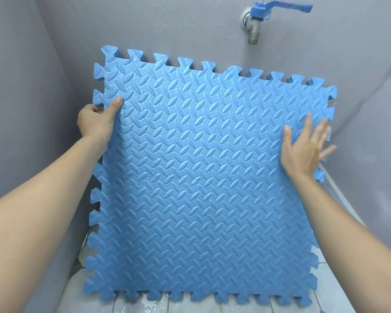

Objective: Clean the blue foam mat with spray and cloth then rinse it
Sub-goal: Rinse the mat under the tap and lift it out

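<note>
The blue foam mat (201,172) is a large square of interlocking tiles with a raised leaf pattern and jigsaw edges. It stands nearly upright on the floor, leaning toward the grey back wall. My left hand (95,120) grips its upper left edge, thumb on the front face. My right hand (307,150) lies flat on the front face near the right edge, fingers spread and slightly blurred. No spray bottle or cloth is in view.
A metal tap (254,30) with a blue lever handle (284,7) juts from the back wall above the mat's top edge; no water runs from it. Grey walls close in left and right. Wet pale tiled floor (140,306) shows below the mat.
</note>
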`<state>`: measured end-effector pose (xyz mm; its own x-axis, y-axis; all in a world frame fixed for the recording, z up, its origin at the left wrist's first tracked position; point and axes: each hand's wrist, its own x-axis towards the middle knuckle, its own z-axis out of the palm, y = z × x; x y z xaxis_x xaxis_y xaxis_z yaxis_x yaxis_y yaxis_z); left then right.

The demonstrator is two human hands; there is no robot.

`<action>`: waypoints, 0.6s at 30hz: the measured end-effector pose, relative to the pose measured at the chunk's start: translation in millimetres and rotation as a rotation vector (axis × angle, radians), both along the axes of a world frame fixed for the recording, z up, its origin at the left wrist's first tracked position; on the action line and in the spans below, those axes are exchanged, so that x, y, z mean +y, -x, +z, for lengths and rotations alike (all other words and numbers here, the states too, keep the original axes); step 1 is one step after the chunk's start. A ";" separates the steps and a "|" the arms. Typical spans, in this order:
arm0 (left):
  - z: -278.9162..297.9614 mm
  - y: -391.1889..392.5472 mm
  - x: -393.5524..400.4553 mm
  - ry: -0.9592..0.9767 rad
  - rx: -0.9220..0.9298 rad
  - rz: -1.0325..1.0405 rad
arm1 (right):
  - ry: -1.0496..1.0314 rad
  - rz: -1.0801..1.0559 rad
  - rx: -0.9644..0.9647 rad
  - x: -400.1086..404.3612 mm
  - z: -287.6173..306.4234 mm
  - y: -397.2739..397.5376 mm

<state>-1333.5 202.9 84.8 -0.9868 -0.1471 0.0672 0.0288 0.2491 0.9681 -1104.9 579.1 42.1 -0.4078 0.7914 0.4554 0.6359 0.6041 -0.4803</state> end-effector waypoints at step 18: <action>35.6 24.5 -22.6 -0.022 -0.080 -0.167 | 0.582 -0.019 0.401 43.1 25.4 -45.0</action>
